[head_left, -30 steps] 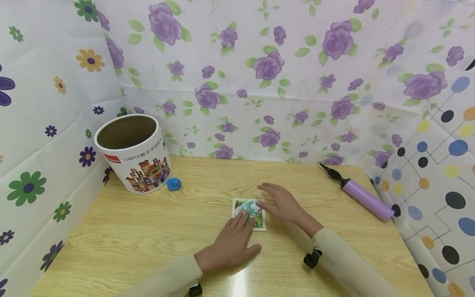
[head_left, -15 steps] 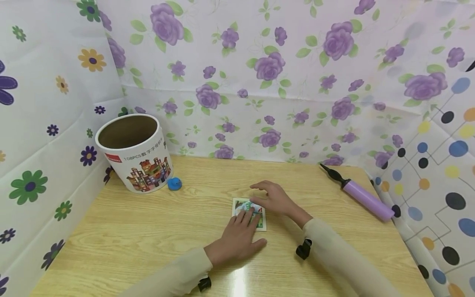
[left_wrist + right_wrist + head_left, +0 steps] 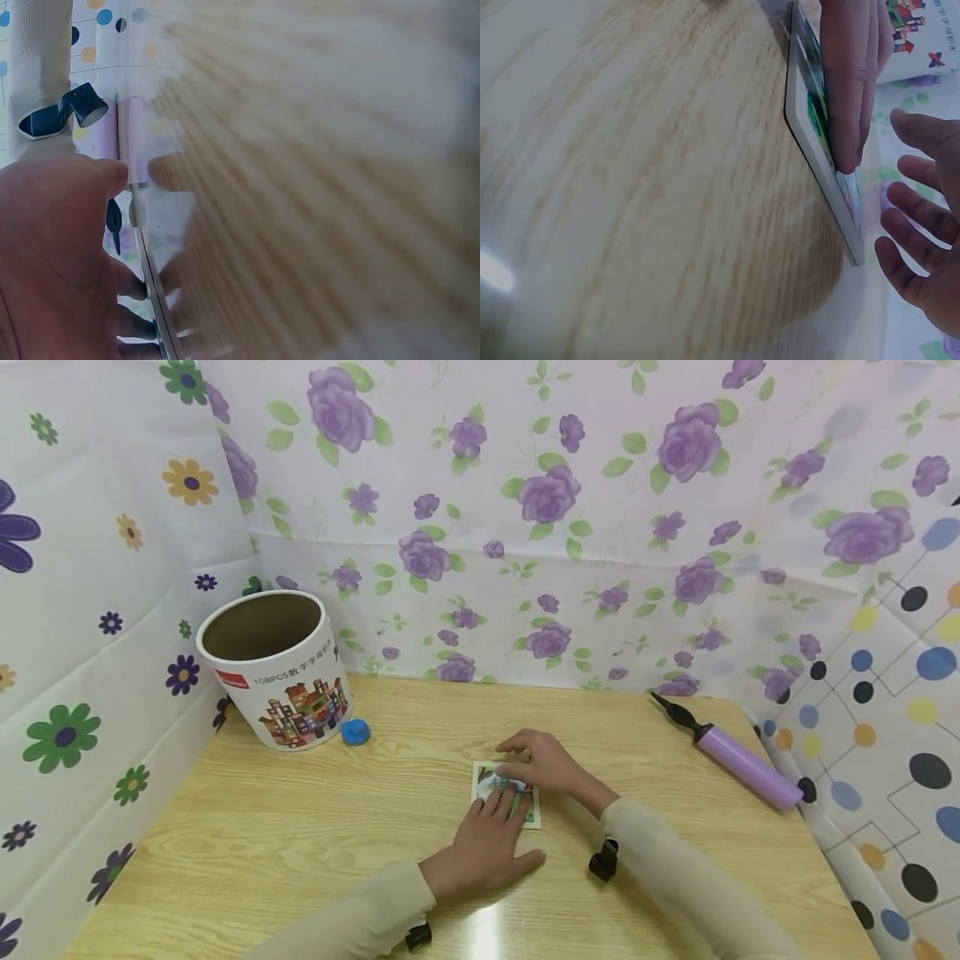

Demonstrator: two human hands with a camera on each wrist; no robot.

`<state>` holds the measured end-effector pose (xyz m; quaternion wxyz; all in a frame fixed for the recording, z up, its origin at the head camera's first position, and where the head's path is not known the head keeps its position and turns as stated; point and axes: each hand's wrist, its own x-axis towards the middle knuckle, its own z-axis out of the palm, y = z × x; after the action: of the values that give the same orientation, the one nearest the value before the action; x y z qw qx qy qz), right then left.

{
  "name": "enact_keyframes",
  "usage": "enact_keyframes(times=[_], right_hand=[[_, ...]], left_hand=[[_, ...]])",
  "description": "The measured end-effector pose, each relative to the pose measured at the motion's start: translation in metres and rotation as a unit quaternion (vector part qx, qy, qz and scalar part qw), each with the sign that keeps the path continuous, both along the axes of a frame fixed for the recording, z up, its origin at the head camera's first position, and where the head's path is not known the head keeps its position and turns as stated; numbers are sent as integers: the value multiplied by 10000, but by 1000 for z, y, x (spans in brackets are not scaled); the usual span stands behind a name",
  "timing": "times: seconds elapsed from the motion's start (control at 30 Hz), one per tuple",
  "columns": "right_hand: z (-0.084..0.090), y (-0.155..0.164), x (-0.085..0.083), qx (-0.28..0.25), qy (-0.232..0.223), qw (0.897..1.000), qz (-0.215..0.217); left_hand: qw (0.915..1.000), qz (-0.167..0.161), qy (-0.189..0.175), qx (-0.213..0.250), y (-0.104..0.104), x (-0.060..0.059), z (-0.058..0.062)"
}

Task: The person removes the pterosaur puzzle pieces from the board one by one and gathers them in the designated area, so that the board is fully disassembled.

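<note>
A small picture card [image 3: 529, 812] with green and white artwork lies flat on the wooden table [image 3: 300, 827], near the middle. My left hand [image 3: 487, 852] lies flat, its straight fingers pressing the card's lower part. My right hand [image 3: 542, 764] is over the card's upper right part with relaxed fingers. In the right wrist view the card [image 3: 815, 127] shows edge-on under the left fingers [image 3: 847, 75], and my right hand's fingers [image 3: 919, 247] are spread just off the card. The left wrist view shows my left palm [image 3: 52, 255] beside the card's thin edge [image 3: 150, 270].
An open white cardboard canister [image 3: 273, 668] stands at the back left, with a small blue object [image 3: 356, 731] beside it. A purple hand pump [image 3: 738, 758] lies at the right edge. Patterned sheets wall in the table on three sides.
My right hand has slid left from beside the card to over its upper right part. My left hand has crept slightly forward on the card.
</note>
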<state>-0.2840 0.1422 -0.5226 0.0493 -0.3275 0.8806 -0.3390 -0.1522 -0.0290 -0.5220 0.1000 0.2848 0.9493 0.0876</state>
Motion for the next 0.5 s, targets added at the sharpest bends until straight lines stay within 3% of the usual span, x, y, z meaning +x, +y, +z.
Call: enact_keyframes(times=[0.5], right_hand=[[-12, -21, -7, 383, 10, 9992, 123]], left_hand=[[9999, -78, 74, -115, -1, 1, -5]])
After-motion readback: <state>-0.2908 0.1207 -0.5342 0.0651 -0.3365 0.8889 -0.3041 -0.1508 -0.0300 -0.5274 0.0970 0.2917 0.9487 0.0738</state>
